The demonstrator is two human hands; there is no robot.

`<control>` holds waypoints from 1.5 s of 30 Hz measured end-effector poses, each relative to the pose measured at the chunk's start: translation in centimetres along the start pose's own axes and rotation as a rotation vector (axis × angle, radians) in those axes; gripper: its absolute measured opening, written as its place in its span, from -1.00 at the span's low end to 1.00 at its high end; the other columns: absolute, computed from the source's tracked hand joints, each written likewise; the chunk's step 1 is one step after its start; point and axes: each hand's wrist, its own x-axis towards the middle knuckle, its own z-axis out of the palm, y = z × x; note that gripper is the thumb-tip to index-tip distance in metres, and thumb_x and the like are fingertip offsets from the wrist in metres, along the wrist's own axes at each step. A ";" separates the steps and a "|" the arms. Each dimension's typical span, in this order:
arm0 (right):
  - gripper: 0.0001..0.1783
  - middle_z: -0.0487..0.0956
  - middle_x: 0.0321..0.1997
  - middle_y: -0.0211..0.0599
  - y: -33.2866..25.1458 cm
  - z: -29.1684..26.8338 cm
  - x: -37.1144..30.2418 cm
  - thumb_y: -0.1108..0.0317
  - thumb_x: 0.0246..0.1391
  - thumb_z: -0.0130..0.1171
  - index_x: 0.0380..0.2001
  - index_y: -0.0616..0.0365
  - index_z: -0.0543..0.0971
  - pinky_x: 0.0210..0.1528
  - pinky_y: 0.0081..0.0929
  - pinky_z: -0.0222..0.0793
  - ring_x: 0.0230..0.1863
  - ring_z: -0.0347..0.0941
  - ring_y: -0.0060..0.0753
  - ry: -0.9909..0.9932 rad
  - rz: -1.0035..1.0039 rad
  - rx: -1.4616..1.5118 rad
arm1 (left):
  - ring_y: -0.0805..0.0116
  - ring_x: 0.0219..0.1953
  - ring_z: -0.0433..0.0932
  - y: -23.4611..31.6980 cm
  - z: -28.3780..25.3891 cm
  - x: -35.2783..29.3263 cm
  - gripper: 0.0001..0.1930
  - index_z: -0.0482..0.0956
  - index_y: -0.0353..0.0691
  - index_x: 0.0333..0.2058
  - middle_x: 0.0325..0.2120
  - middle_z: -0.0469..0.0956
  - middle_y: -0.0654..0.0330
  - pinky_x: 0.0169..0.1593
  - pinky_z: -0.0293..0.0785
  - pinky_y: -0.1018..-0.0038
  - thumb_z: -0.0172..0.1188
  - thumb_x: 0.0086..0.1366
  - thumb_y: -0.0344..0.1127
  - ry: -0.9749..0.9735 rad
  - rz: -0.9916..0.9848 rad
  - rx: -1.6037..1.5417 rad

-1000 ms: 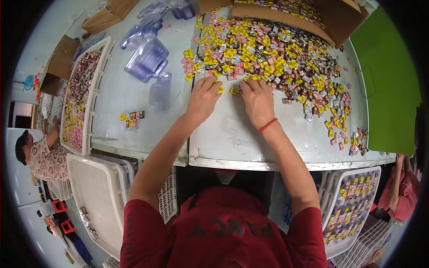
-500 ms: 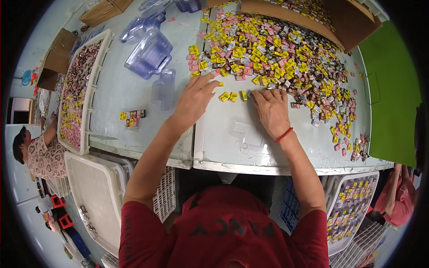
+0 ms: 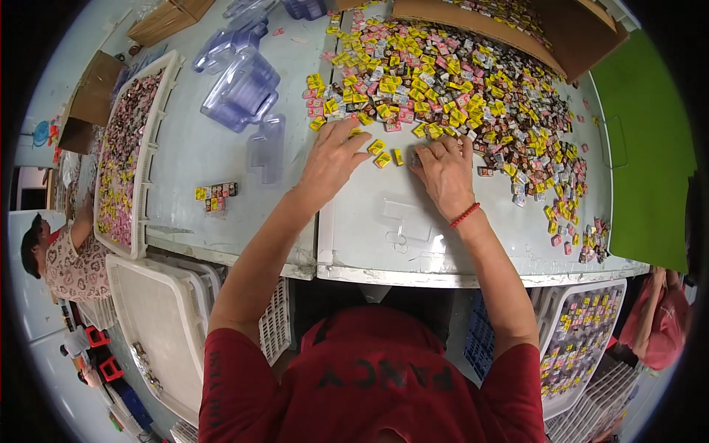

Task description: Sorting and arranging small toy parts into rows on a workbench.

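My left hand [image 3: 332, 159] is over the table beside the near edge of a heap of small boxes [image 3: 458, 88] coloured yellow, pink, brown and silver. Its fingers are apart, with a yellow box [image 3: 357, 132] by the fingertips; no grip on it shows. Between my hands lie loose yellow boxes [image 3: 382, 159]. My right hand [image 3: 444, 176], a red bead bracelet at the wrist, curls down at the heap's edge. A greyish bit shows by its thumb, too small to name. Nearer me lies a clear plastic insert [image 3: 408, 219] with shaped recesses.
Left of my left hand sit a clear insert [image 3: 267, 151], nested inserts [image 3: 242, 92] and grouped small boxes [image 3: 216, 196]. A white crate [image 3: 140, 229] of boxes stands further left, near a co-worker [image 3: 70, 251]. A cardboard box [image 3: 473, 28] stands behind the heap; filled trays [image 3: 583, 340] are below right.
My left hand has moved slightly right, its fingers spreading. One loose yellow box between my hands has shifted away from me. My right hand stays nearly in place, fingers still curled.
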 end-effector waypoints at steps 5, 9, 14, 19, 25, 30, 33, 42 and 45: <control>-0.63 0.55 -0.28 -0.39 0.3 -0.4 -0.3 0.24 -0.18 0.35 -0.22 0.04 0.60 0.18 0.06 0.03 -0.04 0.37 -0.28 0.022 -0.002 0.047 | 0.13 -0.03 0.43 0.8 0.8 1.2 -0.69 0.55 -0.27 -0.21 -0.14 0.51 0.13 0.07 0.35 0.28 0.27 0.00 -0.41 -0.136 0.244 -0.130; -0.59 0.54 -0.27 -0.39 0.2 -0.8 -0.5 0.24 -0.20 0.36 -0.18 0.03 0.59 0.21 0.08 0.01 -0.01 0.37 -0.28 0.022 -0.028 0.072 | 0.13 -0.06 0.43 0.1 2.2 1.8 -0.66 0.54 -0.28 -0.22 -0.16 0.51 0.15 0.03 0.35 0.30 0.29 -0.04 -0.39 -0.262 0.238 -0.148; -0.59 0.56 -0.24 -0.36 1.4 -2.1 -2.1 0.31 -0.18 0.34 -0.16 0.03 0.58 0.19 0.00 0.06 -0.03 0.38 -0.26 0.079 0.061 0.106 | 0.20 -0.07 0.41 1.9 1.9 2.2 -0.63 0.54 -0.22 -0.17 -0.16 0.51 0.21 0.00 0.38 0.32 0.32 -0.03 -0.42 -0.105 0.172 -0.178; -0.65 0.57 -0.25 -0.35 1.7 -2.1 -3.3 0.37 -0.13 0.30 -0.18 0.05 0.59 0.12 -0.10 0.15 -0.12 0.41 -0.23 0.102 0.130 0.077 | 0.21 -0.11 0.47 1.9 3.3 3.0 -0.73 0.57 -0.25 -0.25 -0.23 0.55 0.20 -0.06 0.39 0.36 0.28 0.03 -0.36 -0.228 0.224 -0.231; -0.65 0.56 -0.27 -0.30 1.3 -1.4 -3.0 0.34 -0.11 0.29 -0.16 0.07 0.58 0.12 -0.12 0.16 -0.14 0.41 -0.22 0.128 0.185 0.063 | 0.18 -0.32 0.55 3.7 4.2 2.2 -0.86 0.59 -0.25 -0.32 -0.35 0.58 0.16 -0.24 0.47 0.38 0.21 0.12 -0.41 -0.135 -0.015 -0.502; -0.67 0.55 -0.30 -0.25 1.1 -0.9 -1.7 0.31 -0.07 0.25 -0.17 0.10 0.57 0.12 -0.13 0.16 -0.12 0.42 -0.18 0.077 0.153 -0.100 | 0.12 -0.34 0.54 4.0 4.6 2.4 -0.88 0.57 -0.26 -0.36 -0.41 0.57 0.14 -0.26 0.45 0.34 0.23 0.09 -0.42 -0.044 -0.088 -0.323; -0.70 0.54 -0.32 -0.26 0.6 -0.8 -1.8 0.30 -0.05 0.24 -0.20 0.11 0.57 0.07 -0.15 0.18 -0.12 0.43 -0.15 0.071 0.159 -0.148 | 0.10 -0.28 0.51 4.0 4.6 2.1 -0.87 0.58 -0.26 -0.37 -0.43 0.56 0.13 -0.18 0.41 0.27 0.25 0.07 -0.41 -0.014 -0.012 -0.215; -0.72 0.57 -0.16 -0.33 3.1 -3.2 -3.3 0.43 -0.04 0.19 -0.17 0.07 0.56 0.00 -0.21 0.22 -0.12 0.41 -0.20 0.095 0.207 0.096 | 0.24 -0.04 0.41 1.5 1.1 0.2 -0.67 0.55 -0.19 -0.21 -0.16 0.49 0.22 0.06 0.32 0.32 0.32 -0.01 -0.35 -0.151 0.125 -0.160; -0.69 0.57 -0.14 -0.35 3.5 -2.4 -1.8 0.42 -0.05 0.18 -0.15 0.07 0.55 0.02 -0.21 0.21 -0.09 0.39 -0.21 0.126 0.085 -0.011 | 0.24 -0.04 0.39 1.5 1.8 0.6 -0.66 0.56 -0.19 -0.20 -0.20 0.51 0.24 0.06 0.30 0.32 0.33 -0.03 -0.35 -0.119 0.187 -0.071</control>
